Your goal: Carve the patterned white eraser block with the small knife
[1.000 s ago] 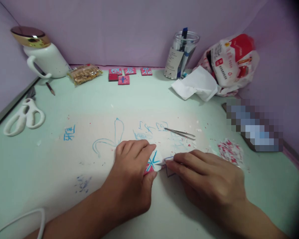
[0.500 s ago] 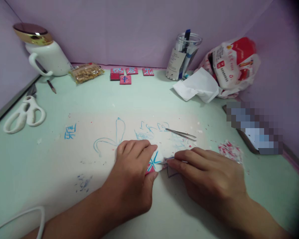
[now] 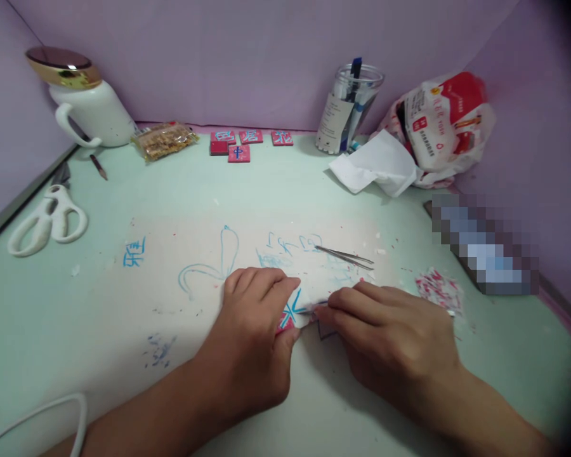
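Observation:
My left hand (image 3: pixel 252 336) presses a small red tile (image 3: pixel 292 312) with blue marks and a white top onto the table, fingers curled over it. Beside it, my right hand (image 3: pixel 390 339) pinches a thin pointed tool (image 3: pixel 309 311) whose tip touches the tile's right edge. Most of the tool is hidden under my fingers. Both hands rest on a pale patch of the green table with blue pen scribbles (image 3: pixel 219 260).
Metal tweezers (image 3: pixel 345 256) lie just beyond my hands. White scissors (image 3: pixel 45 219) lie at left, a white jug (image 3: pixel 88 105) behind them. Several red tiles (image 3: pixel 240 143), a snack packet (image 3: pixel 164 139), a pen jar (image 3: pixel 347 108), tissue (image 3: pixel 375 165), a plastic bag (image 3: pixel 445 124) line the back. Red-white scraps (image 3: pixel 438 285) sit right.
My right hand has shifted slightly left and up toward the tile with the tool tip at its edge. The left hand has stayed put.

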Demonstrator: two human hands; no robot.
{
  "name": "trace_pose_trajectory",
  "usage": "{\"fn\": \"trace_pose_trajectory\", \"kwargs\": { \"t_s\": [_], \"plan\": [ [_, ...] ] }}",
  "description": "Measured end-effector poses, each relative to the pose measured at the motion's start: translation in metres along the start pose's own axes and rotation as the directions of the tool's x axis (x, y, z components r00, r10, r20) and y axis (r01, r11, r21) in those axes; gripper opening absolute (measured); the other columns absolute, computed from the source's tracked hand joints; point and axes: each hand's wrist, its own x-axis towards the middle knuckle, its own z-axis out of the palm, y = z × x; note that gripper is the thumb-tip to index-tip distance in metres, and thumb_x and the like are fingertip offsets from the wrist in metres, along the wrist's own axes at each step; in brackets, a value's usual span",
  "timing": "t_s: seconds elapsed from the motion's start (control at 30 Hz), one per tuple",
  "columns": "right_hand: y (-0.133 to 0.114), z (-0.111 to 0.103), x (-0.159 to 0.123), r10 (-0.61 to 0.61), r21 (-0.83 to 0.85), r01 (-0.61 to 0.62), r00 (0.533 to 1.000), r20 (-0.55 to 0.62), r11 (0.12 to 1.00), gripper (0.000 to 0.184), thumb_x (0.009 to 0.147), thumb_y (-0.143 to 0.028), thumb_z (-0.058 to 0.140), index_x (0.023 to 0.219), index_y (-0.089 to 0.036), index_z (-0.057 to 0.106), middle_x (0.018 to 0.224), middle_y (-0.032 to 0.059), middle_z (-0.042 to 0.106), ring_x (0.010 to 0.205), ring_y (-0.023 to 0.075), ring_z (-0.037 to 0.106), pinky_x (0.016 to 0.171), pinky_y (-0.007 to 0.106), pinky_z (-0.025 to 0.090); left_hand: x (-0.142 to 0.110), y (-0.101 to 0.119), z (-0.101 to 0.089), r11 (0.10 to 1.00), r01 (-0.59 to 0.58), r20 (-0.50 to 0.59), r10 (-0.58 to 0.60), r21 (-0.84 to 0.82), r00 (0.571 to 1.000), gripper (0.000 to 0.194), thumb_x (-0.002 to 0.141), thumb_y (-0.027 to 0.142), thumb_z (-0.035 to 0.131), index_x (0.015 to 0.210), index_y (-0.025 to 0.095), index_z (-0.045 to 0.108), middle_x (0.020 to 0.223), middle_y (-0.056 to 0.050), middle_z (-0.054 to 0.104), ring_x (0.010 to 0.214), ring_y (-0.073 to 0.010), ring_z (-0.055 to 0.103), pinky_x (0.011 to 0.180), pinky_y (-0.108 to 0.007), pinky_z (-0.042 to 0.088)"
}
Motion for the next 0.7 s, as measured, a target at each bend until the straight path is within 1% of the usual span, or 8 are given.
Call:
{"fn": "trace_pose_trajectory", "kwargs": {
  "t_s": [0.1, 0.27, 0.47, 0.7],
  "plan": [
    [0.0022, 0.0012, 0.0003, -0.019, 0.016, 0.019, 1.0, 0.007, 1.0, 0.027, 0.082, -0.005, 0.046, 0.079, -0.02, 0.069, 0.066, -0.0016, 0.064, 0.057, 0.0146, 0.052, 0.05, 0.032, 0.035, 0.0001, -0.0006, 0.0006, 1.0, 0.005, 0.003, -0.005, -0.002, 1.0, 0.043, 0.074, 0.008, 0.056, 0.117, 0.012, 0.05, 0.111, -0.011, 0.054, 0.103, -0.025, 0.047, 0.091, -0.047, 0.035],
    [0.0076, 0.0019, 0.0028, -0.055, 0.044, 0.052, 0.995, 0.08, 0.998, 0.032, 0.08, -0.001, 0.042, 0.076, -0.021, 0.067, 0.062, -0.0022, 0.057, 0.055, 0.014, 0.047, 0.049, 0.031, 0.03, -0.0027, -0.0017, 0.0015, 1.0, 0.023, 0.015, -0.023, 0.016, 1.0, 0.042, 0.076, 0.008, 0.055, 0.117, 0.016, 0.048, 0.112, -0.009, 0.055, 0.103, -0.0249, 0.047, 0.092, -0.047, 0.034],
    [0.0103, 0.0004, 0.0016, -0.026, 0.064, 0.018, 0.992, 0.121, 0.998, 0.032, 0.075, -0.002, 0.041, 0.077, -0.023, 0.066, 0.063, -0.0027, 0.054, 0.054, 0.0134, 0.045, 0.048, 0.031, 0.023, -0.0048, -0.001, 0.0011, 0.999, 0.019, 0.004, -0.019, 0.035, 1.0, 0.04, 0.079, 0.009, 0.054, 0.118, 0.016, 0.047, 0.112, -0.009, 0.056, 0.103, -0.0253, 0.048, 0.09, -0.047, 0.035],
    [0.0082, -0.0028, -0.0014, 0.055, 0.047, -0.064, 0.983, 0.175, 0.997, 0.031, 0.07, -0.003, 0.043, 0.075, -0.023, 0.066, 0.064, -0.0028, 0.053, 0.049, 0.0118, 0.042, 0.046, 0.031, 0.017, -0.0052, -0.002, 0.0007, 0.999, 0.001, -0.02, 0.0, 0.052, 1.0, 0.041, 0.079, 0.009, 0.055, 0.119, 0.015, 0.047, 0.112, -0.01, 0.057, 0.101, -0.0247, 0.049, 0.088, -0.047, 0.036]
  ]
}}
